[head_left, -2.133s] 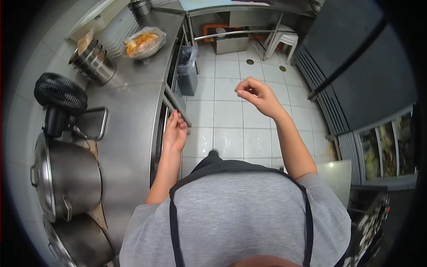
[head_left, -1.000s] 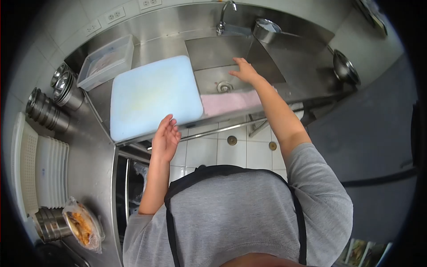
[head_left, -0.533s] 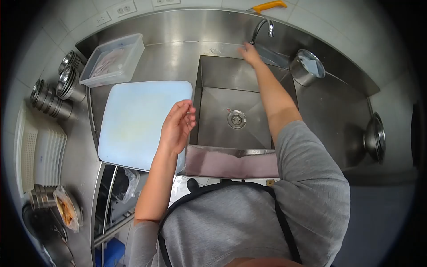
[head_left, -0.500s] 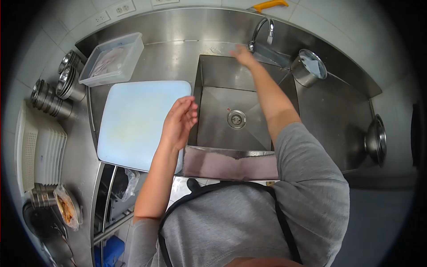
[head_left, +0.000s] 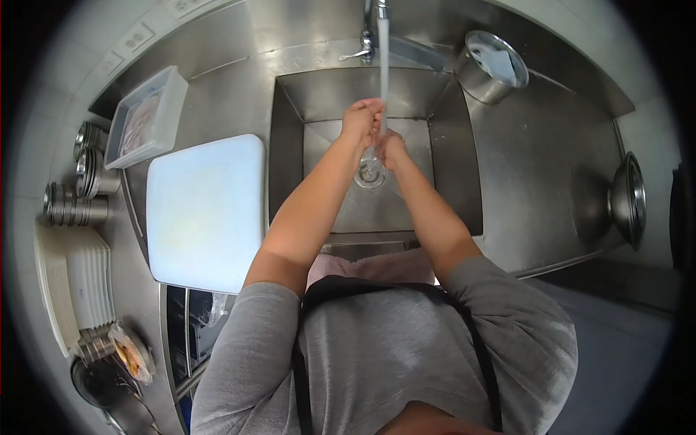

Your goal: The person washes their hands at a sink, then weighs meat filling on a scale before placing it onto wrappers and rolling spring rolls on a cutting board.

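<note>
so you've got both hands under the tap right now, over the middle of the sink [head_left: 464,174]. the faucet [head_left: 367,45] is on, with a straight stream of water [head_left: 384,65] coming down between your hands and onto them, then on toward the drain [head_left: 370,174] just below.

your left hand [head_left: 362,119] is the higher one, with its fingers bent in toward the stream. your right hand [head_left: 393,149] is just beside it, a bit lower and on the other side of the water. it's small and blurry there, so i can't tell how far either hand is closed, or whether they're touching each other. the faucet's little lever [head_left: 353,55] points off to your left.

around you: the pale blue cutting board [head_left: 205,210] lies flat on the counter just left of the sink, with a plastic tub [head_left: 148,119] behind it that has something pale inside. a pink cloth [head_left: 373,266] is along the front edge of the sink, partly hidden by you. over on the right there's a metal pot [head_left: 493,69] near the back corner with something light blue in it, and a metal bowl [head_left: 628,201] tipped on its side by the wall.
</note>
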The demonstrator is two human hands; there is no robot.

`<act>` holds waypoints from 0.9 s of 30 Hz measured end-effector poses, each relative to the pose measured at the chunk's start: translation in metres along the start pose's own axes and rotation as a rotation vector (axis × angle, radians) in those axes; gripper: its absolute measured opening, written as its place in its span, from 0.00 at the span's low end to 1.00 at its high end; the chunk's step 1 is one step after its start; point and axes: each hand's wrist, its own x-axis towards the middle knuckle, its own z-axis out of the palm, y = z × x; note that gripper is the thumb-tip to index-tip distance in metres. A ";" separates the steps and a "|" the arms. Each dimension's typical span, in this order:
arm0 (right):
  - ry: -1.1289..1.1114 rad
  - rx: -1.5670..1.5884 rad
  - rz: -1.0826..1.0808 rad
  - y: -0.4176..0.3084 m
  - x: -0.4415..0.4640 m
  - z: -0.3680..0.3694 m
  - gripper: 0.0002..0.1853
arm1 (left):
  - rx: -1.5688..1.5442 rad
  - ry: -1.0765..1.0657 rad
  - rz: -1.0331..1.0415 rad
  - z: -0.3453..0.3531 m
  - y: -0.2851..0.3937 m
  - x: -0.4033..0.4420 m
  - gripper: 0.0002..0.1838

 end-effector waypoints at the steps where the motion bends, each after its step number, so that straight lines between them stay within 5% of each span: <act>1: 0.025 0.175 0.022 0.008 -0.001 0.001 0.05 | 0.070 0.037 -0.007 0.004 -0.008 0.006 0.07; 5: -0.119 0.196 0.037 0.014 0.005 -0.012 0.03 | -0.052 0.125 -0.126 0.019 -0.012 0.011 0.22; 8: -0.095 0.147 -0.283 0.026 0.004 -0.002 0.03 | -0.025 0.147 -0.083 0.016 -0.016 0.019 0.19; 10: -0.109 0.077 -0.293 0.024 -0.008 0.007 0.09 | 0.128 0.142 -0.032 0.002 -0.026 0.039 0.14; 13: -0.267 0.370 -0.185 -0.013 -0.070 0.032 0.34 | 0.284 0.144 0.311 -0.013 -0.046 0.057 0.12; 14: -0.267 0.372 -0.182 -0.012 -0.065 0.032 0.34 | 0.285 0.146 0.308 -0.013 -0.049 0.054 0.12; 16: -0.266 0.355 -0.026 -0.018 -0.050 0.034 0.40 | 0.274 -0.030 0.161 -0.018 -0.058 0.041 0.29; 17: -0.295 0.395 0.048 -0.021 -0.040 0.028 0.42 | 0.187 -0.070 -0.176 -0.004 -0.037 0.006 0.44; 21: -0.213 0.422 -0.083 -0.018 -0.027 0.015 0.43 | 0.349 -0.042 -0.096 -0.015 -0.062 0.015 0.46; 24: -0.190 0.360 0.012 0.007 -0.037 0.027 0.40 | 0.510 -0.024 -0.019 -0.021 -0.077 0.021 0.49; 25: -0.186 0.362 0.012 0.008 -0.038 0.029 0.40 | 0.349 -0.039 -0.318 -0.026 -0.068 0.022 0.51; 27: -0.117 0.448 0.023 0.007 -0.041 0.034 0.33 | 0.379 -0.073 -0.318 -0.023 -0.068 0.017 0.49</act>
